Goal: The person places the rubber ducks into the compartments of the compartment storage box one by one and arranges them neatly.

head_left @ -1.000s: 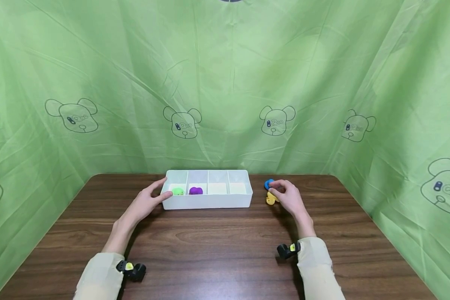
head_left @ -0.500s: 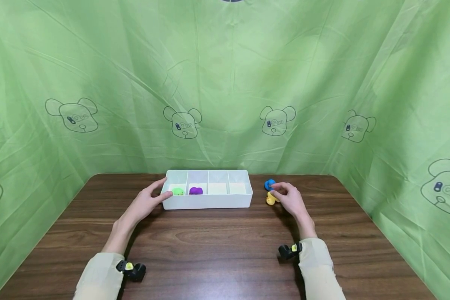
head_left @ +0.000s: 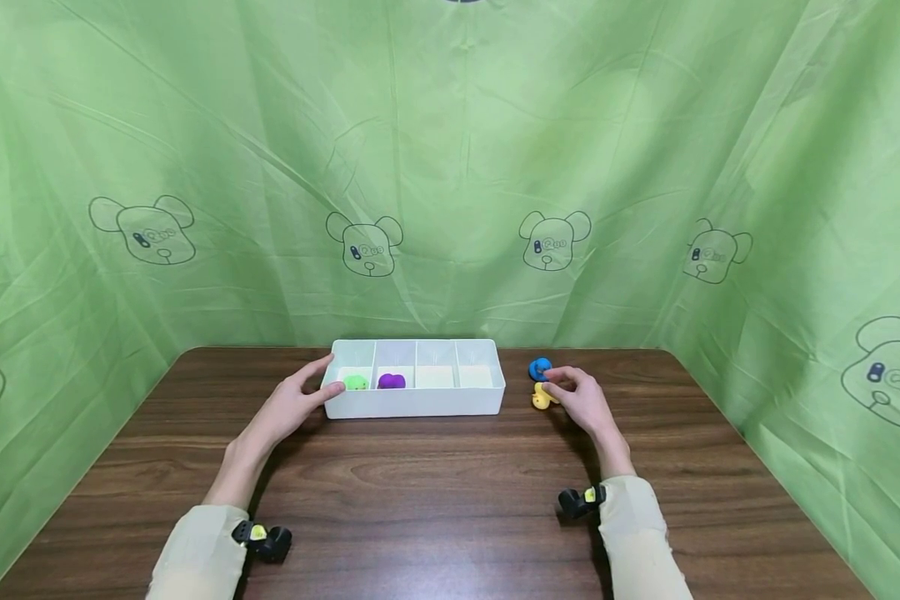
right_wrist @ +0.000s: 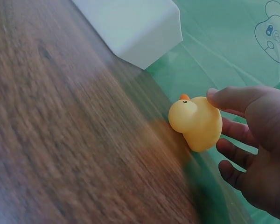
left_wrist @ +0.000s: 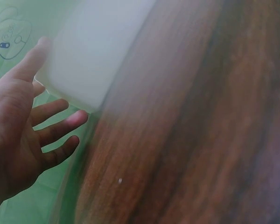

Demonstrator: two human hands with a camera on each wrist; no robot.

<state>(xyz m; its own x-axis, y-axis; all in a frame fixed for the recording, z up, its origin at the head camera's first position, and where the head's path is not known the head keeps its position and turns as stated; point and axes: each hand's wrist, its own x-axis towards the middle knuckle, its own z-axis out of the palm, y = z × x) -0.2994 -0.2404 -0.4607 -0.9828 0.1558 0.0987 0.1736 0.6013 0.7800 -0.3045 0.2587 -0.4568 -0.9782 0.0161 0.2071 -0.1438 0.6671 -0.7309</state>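
Observation:
A yellow rubber duck [right_wrist: 203, 125] sits on the table to the right of the white box [head_left: 412, 404]. My right hand [head_left: 587, 400] pinches it, thumb on its upper back in the right wrist view and fingers partly hidden behind. Just beyond the duck is a small blue toy [head_left: 537, 368]. My left hand [head_left: 288, 408] spans the box's left end, thumb at the front rim and index finger at the back corner; its fingers are spread in the left wrist view. A green toy [head_left: 356, 382] lies in the leftmost compartment and a purple toy [head_left: 391, 381] in the one beside it.
The two right-hand compartments [head_left: 454, 377] of the box show bare floors. Wood-grain table [head_left: 435, 500] extends in front of the box. Behind it and at both sides hangs a green curtain [head_left: 450, 183] printed with bear faces.
My right hand has shifted very slightly rightward, and the yellow duck has turned a little, with more of the blue toy showing. My left hand and the box stay put.

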